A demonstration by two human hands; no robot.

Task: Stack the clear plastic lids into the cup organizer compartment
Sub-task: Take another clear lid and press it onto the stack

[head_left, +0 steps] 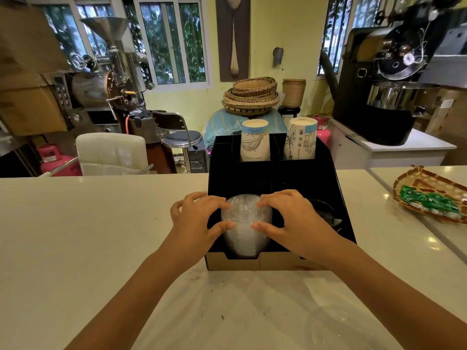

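I see the stack of clear lids (244,223) standing in the front left compartment of the black organizer (273,178) on the pale surface (101,223). My left hand (194,223) and right hand (293,221) hold the stack from both sides, fingers (217,227) closed around it. Two paper cup stacks (254,140) stand in the back compartments.
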